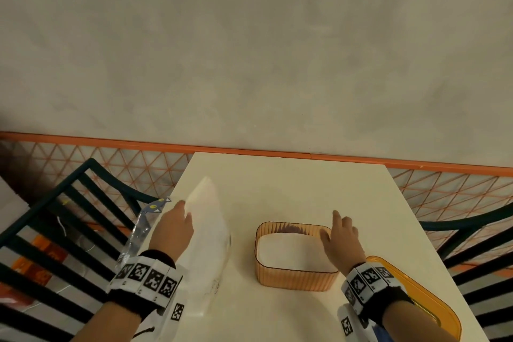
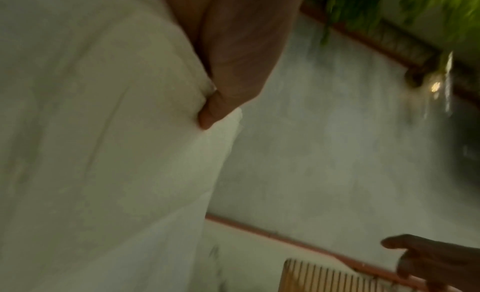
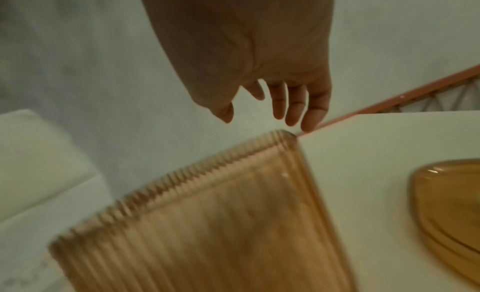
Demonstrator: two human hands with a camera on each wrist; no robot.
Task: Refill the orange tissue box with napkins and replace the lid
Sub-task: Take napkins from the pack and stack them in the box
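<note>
The ribbed orange tissue box (image 1: pixel 297 276) (image 3: pixel 207 224) stands lidless at the table's middle, with white napkins (image 1: pixel 291 251) lying inside it. My right hand (image 1: pixel 341 233) (image 3: pixel 259 115) hovers over the box's far right rim, fingers straight and apart, holding nothing. The orange lid (image 1: pixel 416 294) (image 3: pixel 446 204) lies flat near the right front corner, partly under my right wrist. My left hand (image 1: pixel 173 228) (image 2: pixel 228 70) grips the left edge of a big white napkin pack (image 1: pixel 206 239) (image 2: pixel 103 152), one digit dug into it. The box's corner (image 2: pixel 324 276) shows in the left wrist view.
The cream table (image 1: pixel 277 183) is small and its edges are close on all sides. A clear plastic wrapper (image 1: pixel 144 222) hangs off its left edge. Dark slatted chairs (image 1: pixel 69 216) (image 1: pixel 472 222) flank it. An orange mesh fence (image 1: pixel 138 158) runs behind.
</note>
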